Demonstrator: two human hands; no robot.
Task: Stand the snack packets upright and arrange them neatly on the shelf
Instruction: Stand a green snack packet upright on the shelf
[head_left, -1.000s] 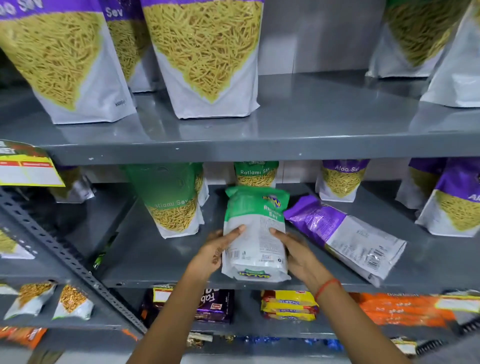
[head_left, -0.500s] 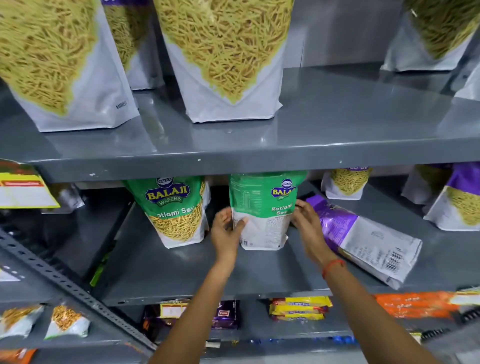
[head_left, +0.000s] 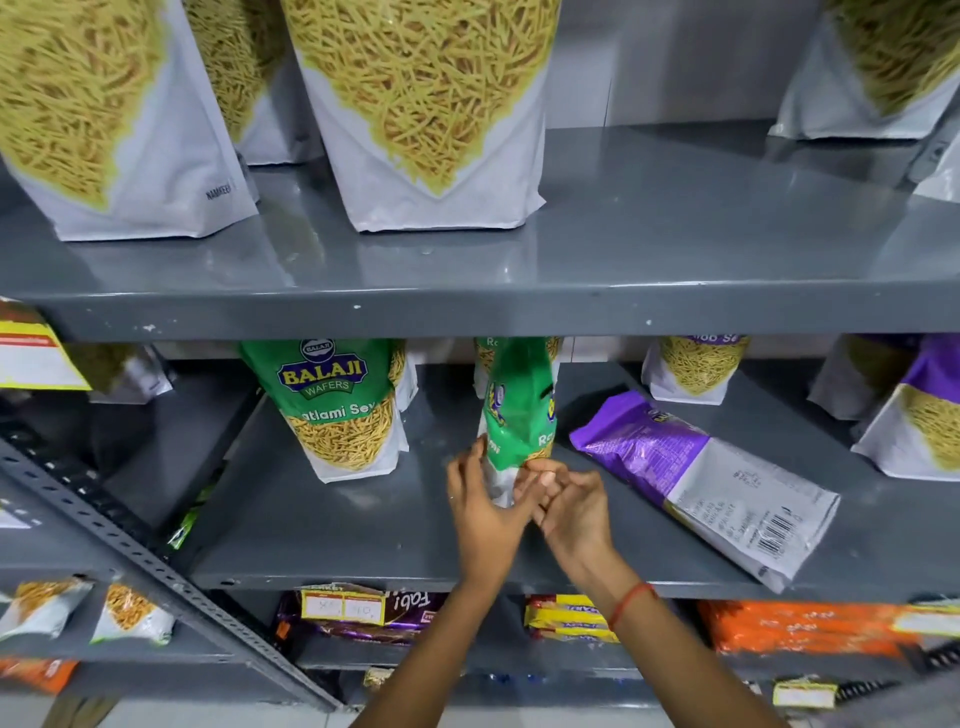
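Your left hand (head_left: 485, 512) and right hand (head_left: 571, 512) meet at the base of the green Ratlami Sev packet (head_left: 517, 410), fingers pinching its white lower end from both sides. The packet stands upright and turned edge-on, near the middle of the grey middle shelf (head_left: 322, 540), set back from the front edge. To its left, apart from it, a second green packet (head_left: 340, 405) stands facing you; its label reads "BALAJI WAFERS" and "Ratlami Sev", with yellow sev printed below. To the right, a purple packet (head_left: 706, 483) lies flat, barcode end toward the front edge. On the upper shelf (head_left: 623, 260), large white pouches (head_left: 426, 114) printed with sev stand upright.
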